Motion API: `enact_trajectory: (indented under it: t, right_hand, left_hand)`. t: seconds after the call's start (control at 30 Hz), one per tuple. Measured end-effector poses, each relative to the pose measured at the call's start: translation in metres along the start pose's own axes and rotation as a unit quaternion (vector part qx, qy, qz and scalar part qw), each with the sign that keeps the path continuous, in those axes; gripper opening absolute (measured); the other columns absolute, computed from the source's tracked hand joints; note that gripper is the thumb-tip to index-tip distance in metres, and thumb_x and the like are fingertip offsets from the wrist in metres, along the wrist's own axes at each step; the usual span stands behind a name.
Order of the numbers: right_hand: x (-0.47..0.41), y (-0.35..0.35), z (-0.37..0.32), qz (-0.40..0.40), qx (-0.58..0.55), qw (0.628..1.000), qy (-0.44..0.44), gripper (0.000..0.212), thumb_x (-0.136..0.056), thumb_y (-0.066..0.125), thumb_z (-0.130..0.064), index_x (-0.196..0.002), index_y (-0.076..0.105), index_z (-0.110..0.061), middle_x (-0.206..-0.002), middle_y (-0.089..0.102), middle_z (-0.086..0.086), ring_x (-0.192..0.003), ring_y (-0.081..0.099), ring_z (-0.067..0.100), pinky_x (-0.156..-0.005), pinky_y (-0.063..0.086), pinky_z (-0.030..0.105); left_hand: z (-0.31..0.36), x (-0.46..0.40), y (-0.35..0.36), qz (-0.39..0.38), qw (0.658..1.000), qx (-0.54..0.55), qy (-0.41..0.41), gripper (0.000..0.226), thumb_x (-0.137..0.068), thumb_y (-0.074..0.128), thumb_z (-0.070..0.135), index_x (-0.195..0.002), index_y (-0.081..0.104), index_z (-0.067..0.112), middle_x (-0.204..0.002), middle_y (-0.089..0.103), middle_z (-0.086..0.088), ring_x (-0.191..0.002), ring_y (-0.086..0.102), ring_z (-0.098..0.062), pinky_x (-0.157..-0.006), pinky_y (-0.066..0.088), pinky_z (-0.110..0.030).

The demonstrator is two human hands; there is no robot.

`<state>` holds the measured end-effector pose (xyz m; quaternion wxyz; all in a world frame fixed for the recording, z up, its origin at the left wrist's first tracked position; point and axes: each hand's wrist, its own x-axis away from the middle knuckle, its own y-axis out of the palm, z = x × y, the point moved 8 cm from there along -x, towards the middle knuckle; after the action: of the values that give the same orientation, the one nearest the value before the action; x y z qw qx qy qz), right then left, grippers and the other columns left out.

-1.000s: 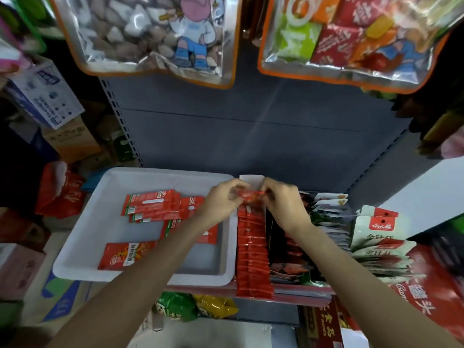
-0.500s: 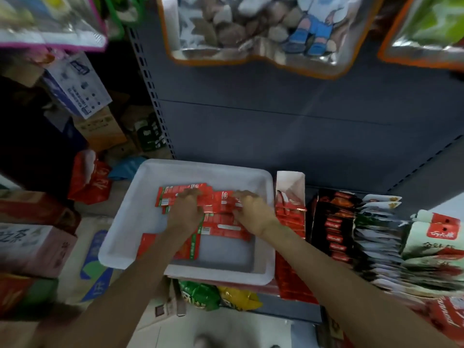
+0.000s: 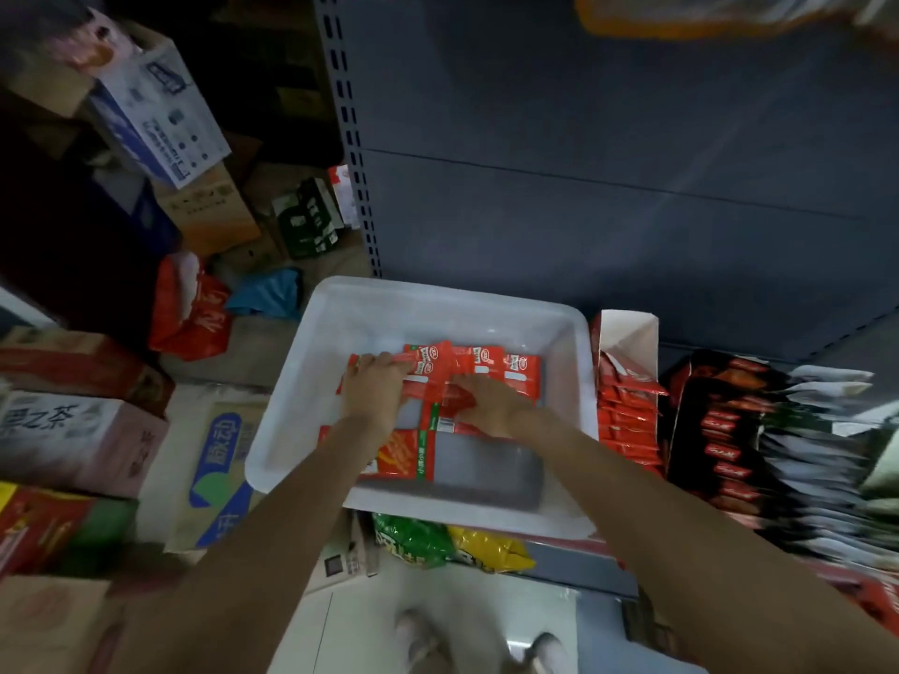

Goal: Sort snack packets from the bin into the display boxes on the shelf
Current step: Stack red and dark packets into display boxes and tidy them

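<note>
Stacked cardboard cartons (image 3: 82, 440) lie well left of both hands. A person's left hand (image 3: 374, 394) rests inside a white rectangular plastic bin (image 3: 292, 420), fingers curled onto flat red foil snack packets (image 3: 479, 364). Just beside it, the right hand (image 3: 486, 403) pinches packets from the same pile. Right of that hand, touching the bin's wall, an open cardboard display box (image 3: 627, 411) holds a row of matching red packets.

White bin (image 3: 311, 406): smooth, slightly translucent plastic with a soft sheen. Red snack packets (image 3: 486, 367): glossy printed film (creased, catching light). Display box (image 3: 627, 333): matt white card inside. Shelf back panel (image 3: 608, 138): matt grey painted metal, with a perforated upright (image 3: 352, 138). Stacked cartons (image 3: 209, 211): plain brown cardboard.
</note>
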<state>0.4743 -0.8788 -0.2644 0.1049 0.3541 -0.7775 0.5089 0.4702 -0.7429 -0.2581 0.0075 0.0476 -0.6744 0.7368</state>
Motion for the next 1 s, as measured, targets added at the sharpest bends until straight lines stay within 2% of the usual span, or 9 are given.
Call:
enact_trajectory:
  t: [0.1, 0.2, 0.3, 0.4, 0.53, 0.7, 0.83, 0.9, 1.0]
  right_hand:
    - [0.016, -0.030, 0.000, 0.089, -0.160, 0.983, -0.028, 0.060, -0.092, 0.057, -0.019, -0.146, 0.030, -0.015, -0.140, 0.044, 0.003, -0.130, 0.041, 0.019, -0.108, 0.033, 0.028]
    - [0.040, -0.061, 0.000, 0.177, -0.253, 0.948, -0.079, 0.059, -0.091, 0.061, -0.020, -0.144, 0.034, -0.025, -0.123, 0.048, -0.010, -0.116, 0.045, 0.005, -0.100, 0.037, 0.022]
    - [0.063, -0.090, 0.005, 0.213, -0.370, 0.894, -0.136, 0.023, -0.088, 0.064, -0.011, -0.111, 0.059, -0.009, -0.079, 0.061, 0.006, -0.079, 0.057, 0.015, -0.079, 0.049, 0.037]
    - [0.090, -0.119, 0.024, 0.257, -0.416, 0.861, -0.139, 0.007, -0.085, 0.064, -0.002, -0.089, 0.065, -0.007, -0.071, 0.065, 0.009, -0.074, 0.061, 0.012, -0.075, 0.052, 0.039]
    - [0.133, -0.159, 0.060, 0.371, -0.333, 0.857, -0.130, 0.006, -0.084, 0.067, -0.008, -0.090, 0.069, -0.009, -0.083, 0.071, -0.005, -0.081, 0.066, 0.008, -0.078, 0.054, 0.035]
    - [0.178, -0.186, 0.101, 0.461, -0.256, 0.843, -0.104, 0.016, -0.082, 0.070, -0.012, -0.070, 0.060, -0.014, -0.069, 0.066, -0.006, -0.065, 0.059, -0.001, -0.066, 0.047, 0.023]
    - [0.181, -0.182, 0.125, 0.459, -0.215, 0.860, -0.050, 0.021, -0.083, 0.069, -0.015, -0.068, 0.055, -0.010, -0.062, 0.059, -0.004, -0.058, 0.052, 0.002, -0.058, 0.038, 0.021]
    - [0.173, -0.176, 0.129, 0.422, -0.164, 0.891, -0.022, 0.014, -0.082, 0.069, -0.015, -0.078, 0.061, -0.005, -0.070, 0.064, 0.005, -0.068, 0.060, 0.019, -0.063, 0.039, 0.026]
    - [0.170, -0.172, 0.122, 0.389, -0.119, 0.913, -0.032, 0.013, -0.084, 0.065, -0.011, -0.096, 0.068, -0.014, -0.090, 0.071, 0.002, -0.083, 0.065, 0.020, -0.073, 0.046, 0.025]
  left_hand:
    - [-0.003, 0.013, -0.030, 0.052, 0.987, 0.152, -0.010, 0.027, -0.095, 0.053, 0.025, -0.119, 0.064, 0.020, -0.105, 0.069, -0.006, -0.096, 0.061, -0.024, -0.086, 0.046, -0.033]
    - [0.015, 0.021, -0.071, 0.105, 0.941, 0.320, 0.039, 0.020, -0.093, 0.057, 0.023, -0.100, 0.069, 0.009, -0.090, 0.071, -0.006, -0.082, 0.065, -0.020, -0.076, 0.047, -0.028]
    - [0.052, 0.018, -0.097, 0.075, 0.899, 0.426, 0.068, 0.012, -0.091, 0.060, 0.020, -0.091, 0.065, 0.009, -0.079, 0.068, 0.001, -0.072, 0.063, -0.012, -0.071, 0.050, -0.029]
    - [0.084, 0.009, -0.111, 0.071, 0.860, 0.504, 0.046, 0.009, -0.085, 0.068, 0.017, -0.089, 0.060, 0.015, -0.078, 0.065, 0.007, -0.071, 0.062, -0.002, -0.070, 0.050, -0.018]
    - [0.132, -0.001, -0.131, 0.100, 0.855, 0.505, 0.061, 0.012, -0.081, 0.073, 0.013, -0.085, 0.061, 0.014, -0.076, 0.062, 0.003, -0.068, 0.058, 0.001, -0.066, 0.044, -0.007]
    - [0.195, -0.008, -0.145, 0.091, 0.860, 0.491, 0.102, 0.013, -0.081, 0.070, 0.006, -0.093, 0.065, 0.001, -0.077, 0.060, 0.004, -0.060, 0.054, 0.017, -0.064, 0.039, 0.000]
    - [0.219, -0.012, -0.134, 0.074, 0.874, 0.466, 0.112, 0.007, -0.082, 0.066, 0.001, -0.089, 0.066, 0.002, -0.078, 0.065, 0.000, -0.058, 0.056, 0.013, -0.062, 0.039, -0.001]
    - [0.221, -0.011, -0.123, 0.062, 0.886, 0.447, 0.105, 0.007, -0.082, 0.065, -0.001, -0.090, 0.066, 0.000, -0.080, 0.068, -0.004, -0.063, 0.057, 0.006, -0.062, 0.038, 0.000]
    - [0.220, -0.010, -0.114, 0.069, 0.897, 0.428, 0.086, 0.009, -0.083, 0.061, -0.003, -0.090, 0.066, 0.000, -0.077, 0.066, -0.003, -0.068, 0.060, -0.010, -0.059, 0.038, -0.001]
